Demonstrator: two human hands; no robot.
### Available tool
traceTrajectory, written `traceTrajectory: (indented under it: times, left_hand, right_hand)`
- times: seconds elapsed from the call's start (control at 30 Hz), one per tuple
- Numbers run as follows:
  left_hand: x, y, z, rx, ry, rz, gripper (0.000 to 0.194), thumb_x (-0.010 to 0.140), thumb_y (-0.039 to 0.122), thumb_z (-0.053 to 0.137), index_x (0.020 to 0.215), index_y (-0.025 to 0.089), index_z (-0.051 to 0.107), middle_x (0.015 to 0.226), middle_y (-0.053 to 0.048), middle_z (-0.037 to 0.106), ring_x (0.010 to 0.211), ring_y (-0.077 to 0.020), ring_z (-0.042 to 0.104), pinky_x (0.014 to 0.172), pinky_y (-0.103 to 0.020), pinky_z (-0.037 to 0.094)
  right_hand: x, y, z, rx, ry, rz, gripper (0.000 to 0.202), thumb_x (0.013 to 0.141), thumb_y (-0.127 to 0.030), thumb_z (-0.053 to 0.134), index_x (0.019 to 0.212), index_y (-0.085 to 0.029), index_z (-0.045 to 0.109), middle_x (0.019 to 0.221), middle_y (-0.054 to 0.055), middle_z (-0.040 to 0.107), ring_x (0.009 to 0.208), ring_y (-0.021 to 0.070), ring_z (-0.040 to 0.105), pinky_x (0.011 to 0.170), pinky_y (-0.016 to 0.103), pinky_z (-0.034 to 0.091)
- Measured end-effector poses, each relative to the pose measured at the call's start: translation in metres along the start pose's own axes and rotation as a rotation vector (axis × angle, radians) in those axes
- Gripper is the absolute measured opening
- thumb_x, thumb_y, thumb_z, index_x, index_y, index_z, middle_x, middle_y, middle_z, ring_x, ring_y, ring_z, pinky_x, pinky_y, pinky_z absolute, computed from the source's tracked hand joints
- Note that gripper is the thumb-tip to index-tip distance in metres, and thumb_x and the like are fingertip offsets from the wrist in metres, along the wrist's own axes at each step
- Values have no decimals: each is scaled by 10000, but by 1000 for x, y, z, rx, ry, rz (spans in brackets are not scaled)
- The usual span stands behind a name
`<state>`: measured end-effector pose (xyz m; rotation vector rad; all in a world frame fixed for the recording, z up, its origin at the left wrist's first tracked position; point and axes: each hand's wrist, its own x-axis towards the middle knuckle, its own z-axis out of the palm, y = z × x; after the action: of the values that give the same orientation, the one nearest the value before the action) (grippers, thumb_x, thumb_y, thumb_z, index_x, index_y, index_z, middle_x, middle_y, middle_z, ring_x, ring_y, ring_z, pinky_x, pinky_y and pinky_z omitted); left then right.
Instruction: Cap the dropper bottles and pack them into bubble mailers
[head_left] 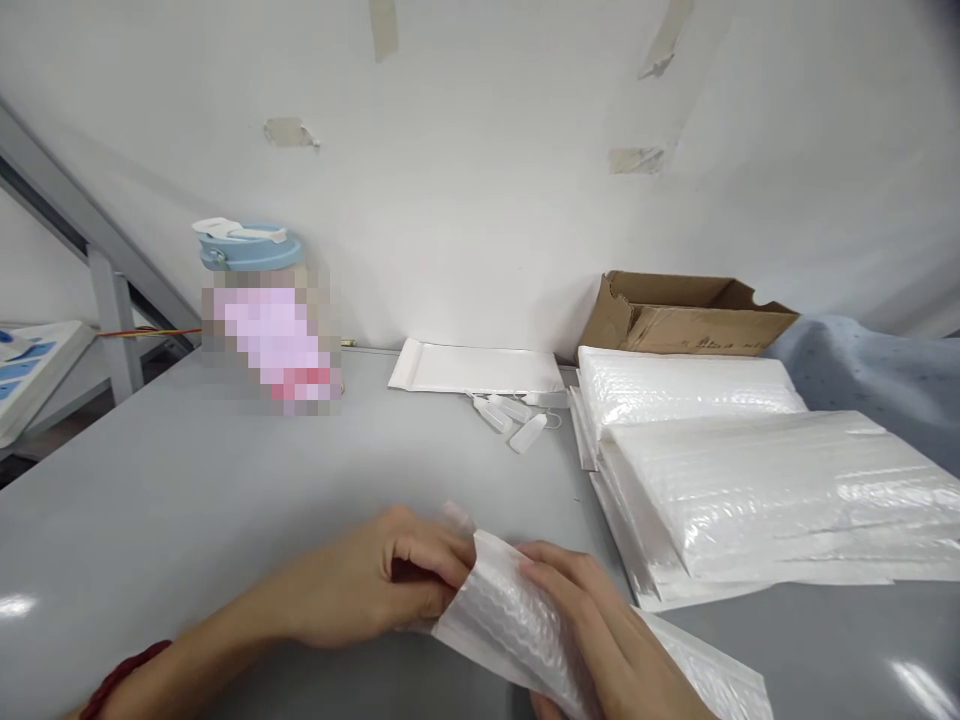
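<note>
A white bubble mailer (517,610) lies tilted between my hands at the front of the table. My right hand (600,620) is wrapped round its side, fingers over the top face. At the mailer's end, my left hand (375,580) is closed, with its curled fingertips partly hidden by the mailer's edge. A pale translucent piece (457,518) sticks out just beyond those fingers; I cannot tell whether it belongs to the mailer. Several small translucent plastic tags with loops (529,433) lie further back, in front of a flat white mailer (480,368).
A stack of bubble mailers (787,490) fills the right side, with an open cardboard box (705,325) behind it. Another white mailer (712,670) lies partly under my right arm. A blue-lidded container (251,248), partly pixelated, stands back left. Blue cloth (877,370) lies at right.
</note>
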<state>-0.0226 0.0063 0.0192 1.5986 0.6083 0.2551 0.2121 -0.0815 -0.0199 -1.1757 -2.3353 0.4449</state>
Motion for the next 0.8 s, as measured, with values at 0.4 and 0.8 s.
traceTrajectory:
  times: [0.4, 0.8]
  left_hand:
    - [27, -27, -38, 835, 695, 190, 244, 935, 253, 425, 1039, 178, 633, 1055, -80, 668, 938, -205, 633, 795, -330, 548]
    - [87, -14, -50, 1155, 344, 358, 293, 891, 98, 409, 1101, 144, 607, 1033, -120, 630, 999, -253, 506, 870, -412, 469]
  right_hand:
    - [-5, 8, 0, -115, 27, 46, 816, 685, -177, 635, 1397, -155, 237, 1356, 203, 468, 1191, 350, 502, 892, 455, 492]
    - [-1, 7, -6, -8, -69, 61, 851, 637, -155, 608, 1400, -128, 232, 1373, 204, 413, 1255, 349, 434, 976, 470, 436]
